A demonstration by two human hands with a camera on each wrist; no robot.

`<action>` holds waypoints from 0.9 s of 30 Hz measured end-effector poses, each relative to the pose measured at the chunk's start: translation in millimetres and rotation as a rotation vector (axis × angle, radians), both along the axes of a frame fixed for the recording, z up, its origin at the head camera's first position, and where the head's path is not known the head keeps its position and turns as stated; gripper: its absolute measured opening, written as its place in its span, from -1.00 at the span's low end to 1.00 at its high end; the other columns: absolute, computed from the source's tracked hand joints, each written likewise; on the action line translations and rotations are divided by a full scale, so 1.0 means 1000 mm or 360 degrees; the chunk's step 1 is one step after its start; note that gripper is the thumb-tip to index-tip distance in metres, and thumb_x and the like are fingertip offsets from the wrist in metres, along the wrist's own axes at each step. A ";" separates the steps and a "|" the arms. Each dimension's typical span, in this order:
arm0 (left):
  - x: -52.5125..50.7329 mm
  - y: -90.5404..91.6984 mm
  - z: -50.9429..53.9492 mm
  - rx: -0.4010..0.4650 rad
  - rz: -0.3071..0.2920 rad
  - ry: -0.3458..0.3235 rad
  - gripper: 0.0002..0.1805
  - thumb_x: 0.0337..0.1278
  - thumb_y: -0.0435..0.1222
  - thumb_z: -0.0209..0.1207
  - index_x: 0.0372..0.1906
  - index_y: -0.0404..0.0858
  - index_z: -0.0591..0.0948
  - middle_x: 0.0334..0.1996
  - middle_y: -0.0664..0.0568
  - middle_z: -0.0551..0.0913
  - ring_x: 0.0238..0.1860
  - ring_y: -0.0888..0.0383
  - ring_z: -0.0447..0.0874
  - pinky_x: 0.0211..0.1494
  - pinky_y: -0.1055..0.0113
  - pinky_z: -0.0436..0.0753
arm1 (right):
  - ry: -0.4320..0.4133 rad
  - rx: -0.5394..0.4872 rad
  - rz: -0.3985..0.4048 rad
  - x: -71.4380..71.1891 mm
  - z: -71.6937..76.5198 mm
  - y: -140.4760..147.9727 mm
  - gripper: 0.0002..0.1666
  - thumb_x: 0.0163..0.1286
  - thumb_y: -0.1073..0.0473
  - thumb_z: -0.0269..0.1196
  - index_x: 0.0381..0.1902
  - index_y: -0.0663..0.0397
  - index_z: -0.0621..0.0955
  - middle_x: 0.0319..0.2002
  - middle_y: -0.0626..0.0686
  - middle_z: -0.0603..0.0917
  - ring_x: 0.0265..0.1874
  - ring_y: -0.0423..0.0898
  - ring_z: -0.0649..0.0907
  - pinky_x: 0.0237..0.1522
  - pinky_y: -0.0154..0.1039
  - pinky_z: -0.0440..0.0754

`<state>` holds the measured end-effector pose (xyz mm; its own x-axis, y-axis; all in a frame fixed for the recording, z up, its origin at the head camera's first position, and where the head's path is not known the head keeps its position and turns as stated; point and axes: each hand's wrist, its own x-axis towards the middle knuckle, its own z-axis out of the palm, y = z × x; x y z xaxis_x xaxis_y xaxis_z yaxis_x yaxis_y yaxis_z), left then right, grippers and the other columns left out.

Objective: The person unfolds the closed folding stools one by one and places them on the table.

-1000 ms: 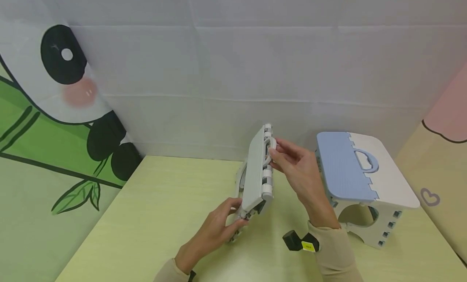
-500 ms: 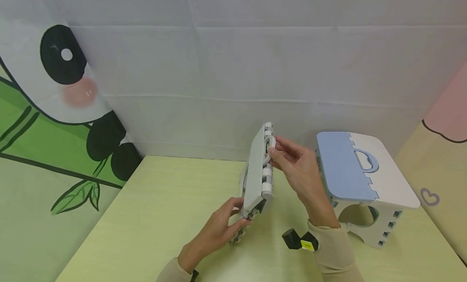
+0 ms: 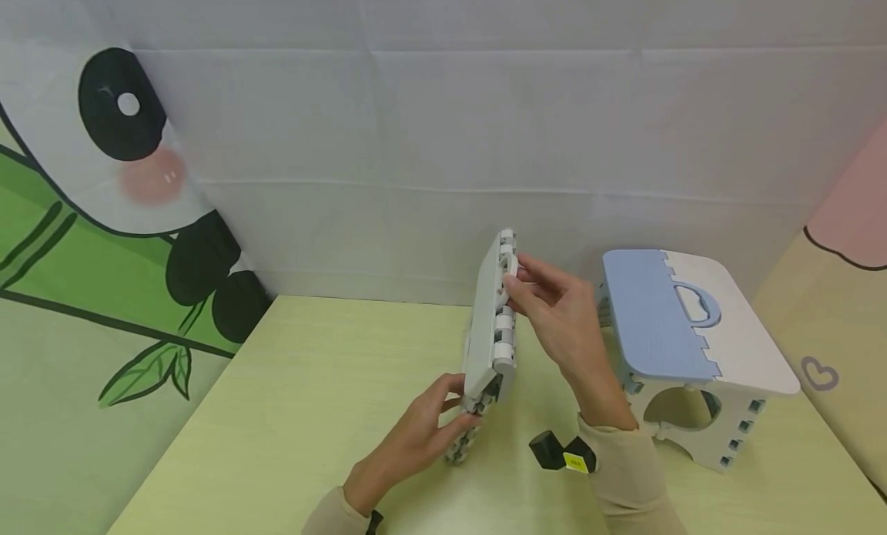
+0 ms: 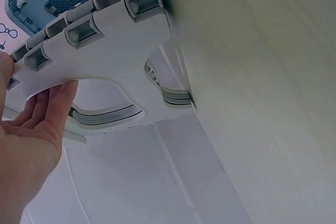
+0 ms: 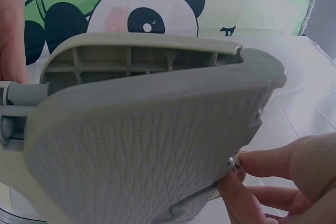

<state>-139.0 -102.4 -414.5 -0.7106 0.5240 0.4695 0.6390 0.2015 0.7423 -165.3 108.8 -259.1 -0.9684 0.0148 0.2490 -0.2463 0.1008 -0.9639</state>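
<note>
A white folding stool (image 3: 485, 312), its seat halves folded together, stands on edge near the middle of the table in the head view. My left hand (image 3: 423, 427) grips its lower near end, and in the left wrist view the fingers (image 4: 59, 106) reach into the cutout of a leg panel (image 4: 115, 45). Higher up, my right hand (image 3: 561, 319) pinches the carrying handle on the hinged fold, thumb and fingers on either side. A textured seat half (image 5: 131, 145) fills the right wrist view, with a narrow gap between it and the ribbed half (image 5: 110, 59) behind.
On the right, a blue and white folding stool (image 3: 658, 312) stands unfolded on its legs, close to my right forearm. Behind the table (image 3: 291, 381) hangs a pale cloth backdrop (image 3: 430, 135). A panda print (image 3: 125, 150) covers the left side.
The leg panel left of the folded seat has swung in closer to it. The stool stands slightly more upright. My left hand has shifted a little right, my right hand a little left.
</note>
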 end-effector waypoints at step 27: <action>0.001 0.011 0.001 0.0111 -0.0042 -0.0279 -0.50 0.36 -0.37 0.30 0.28 -0.32 0.39 0.16 -0.10 0.56 0.17 -0.01 0.61 0.27 0.22 0.62 | 0.0115 0.0229 -0.0057 -0.004 0.003 -0.012 -0.47 0.50 0.19 0.32 0.37 0.17 0.55 0.06 0.23 0.68 -0.01 0.09 0.73 -0.18 -0.45 0.66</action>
<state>-138.3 -91.9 -413.7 -0.7712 0.5141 0.3754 0.5029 0.1306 0.8544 -168.9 96.9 -256.2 -0.9474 0.0081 0.3200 -0.3082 0.2465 -0.9188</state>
